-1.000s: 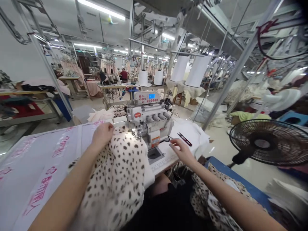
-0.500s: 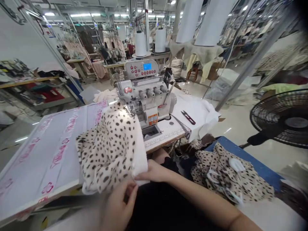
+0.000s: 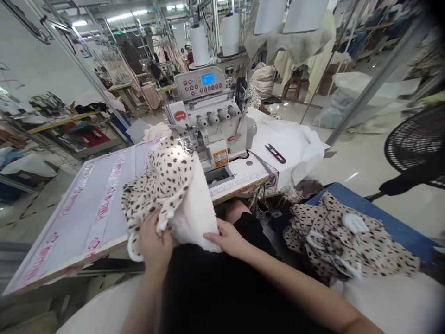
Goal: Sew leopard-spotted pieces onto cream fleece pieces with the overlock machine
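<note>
A cream fleece piece with dark spots (image 3: 170,169) lies partly under the presser foot of an overlock sewing machine (image 3: 217,123) and drapes over the table's front edge. White fabric (image 3: 196,208) shows along its right side. My left hand (image 3: 155,241) is closed on the lower edge of the spotted fleece, folding it up to the left. With thumb and fingers, my right hand (image 3: 231,239) pinches the lower right edge of the white fabric. The machine's lamp lights the cloth at the needle.
Dark red thread snips (image 3: 276,154) lie on the table right of the machine, near white cloth (image 3: 295,155). More spotted pieces (image 3: 347,232) are heaped on a blue surface (image 3: 382,213) at the right. A black fan (image 3: 417,148) stands beyond.
My left hand has moved left and up, drawing the spotted fleece aside and exposing more white fabric. My right hand stays on the white edge. The view has shifted slightly.
</note>
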`<state>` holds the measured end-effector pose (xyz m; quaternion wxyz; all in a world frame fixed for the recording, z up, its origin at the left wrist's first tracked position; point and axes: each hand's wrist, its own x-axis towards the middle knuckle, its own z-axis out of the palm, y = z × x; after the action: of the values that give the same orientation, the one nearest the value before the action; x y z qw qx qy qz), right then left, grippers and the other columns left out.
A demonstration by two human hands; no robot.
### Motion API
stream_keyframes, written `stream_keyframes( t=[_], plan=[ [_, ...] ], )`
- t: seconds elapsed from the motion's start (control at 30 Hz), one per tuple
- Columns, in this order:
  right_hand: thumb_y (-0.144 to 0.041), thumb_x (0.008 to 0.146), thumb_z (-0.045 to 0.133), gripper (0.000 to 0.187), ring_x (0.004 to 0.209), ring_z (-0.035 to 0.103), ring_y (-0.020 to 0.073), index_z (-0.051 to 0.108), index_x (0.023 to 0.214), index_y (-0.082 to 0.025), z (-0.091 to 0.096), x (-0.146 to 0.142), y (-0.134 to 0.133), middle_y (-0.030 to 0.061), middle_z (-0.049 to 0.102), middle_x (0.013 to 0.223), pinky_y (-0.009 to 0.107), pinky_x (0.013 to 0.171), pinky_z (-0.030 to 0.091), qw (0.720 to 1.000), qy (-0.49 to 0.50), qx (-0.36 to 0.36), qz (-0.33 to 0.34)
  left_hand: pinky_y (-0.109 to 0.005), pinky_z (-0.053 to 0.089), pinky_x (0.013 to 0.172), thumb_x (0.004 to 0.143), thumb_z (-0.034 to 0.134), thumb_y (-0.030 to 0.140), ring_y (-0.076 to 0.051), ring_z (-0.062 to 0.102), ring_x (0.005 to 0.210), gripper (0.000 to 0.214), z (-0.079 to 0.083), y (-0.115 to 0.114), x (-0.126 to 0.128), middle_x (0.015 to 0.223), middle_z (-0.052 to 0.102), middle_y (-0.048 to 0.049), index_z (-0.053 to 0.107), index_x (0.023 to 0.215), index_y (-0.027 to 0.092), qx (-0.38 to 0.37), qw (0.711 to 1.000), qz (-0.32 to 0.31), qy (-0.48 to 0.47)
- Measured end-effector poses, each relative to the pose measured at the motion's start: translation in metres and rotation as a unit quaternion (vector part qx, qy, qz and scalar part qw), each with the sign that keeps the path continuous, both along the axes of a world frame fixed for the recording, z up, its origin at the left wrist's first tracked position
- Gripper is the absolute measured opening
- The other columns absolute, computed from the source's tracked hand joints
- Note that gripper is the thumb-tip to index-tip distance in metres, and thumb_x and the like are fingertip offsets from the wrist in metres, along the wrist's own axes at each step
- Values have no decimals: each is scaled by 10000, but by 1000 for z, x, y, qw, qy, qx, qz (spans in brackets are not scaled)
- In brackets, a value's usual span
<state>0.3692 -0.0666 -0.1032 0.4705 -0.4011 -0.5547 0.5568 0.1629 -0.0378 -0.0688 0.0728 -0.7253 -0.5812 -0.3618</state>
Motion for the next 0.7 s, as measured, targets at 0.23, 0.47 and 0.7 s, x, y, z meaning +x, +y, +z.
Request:
stream_keyframes(
  t=[0.23,0.47,0.7],
  plan=[
    [-269,659,653,168,608,441,107,583,718,-128,1,-1,-8,-36,487,627,214,579,370,997,-62,-54,4,-351,439,701,822,354,381,-243,555,806,265,78,-36,-40,846,578,-72,512,966,224,-143,984,69,84],
    [-273,614,696,199,581,429,99,575,677,-127,13,-14,-44,-34,482,617,203,544,372,993,3,-86,76,-367,438,753,726,362,208,-246,549,884,212,71,-70,-27,933,568,-75,553,811,242,-128,974,-112,153],
    [-298,627,690,228,632,443,110,569,725,-132,17,-10,-73,-27,483,662,210,589,388,996,1,-62,58,-350,422,631,795,353,229,-236,569,715,191,50,-104,-14,799,590,-38,500,914,257,-157,978,-84,111]
  ],
)
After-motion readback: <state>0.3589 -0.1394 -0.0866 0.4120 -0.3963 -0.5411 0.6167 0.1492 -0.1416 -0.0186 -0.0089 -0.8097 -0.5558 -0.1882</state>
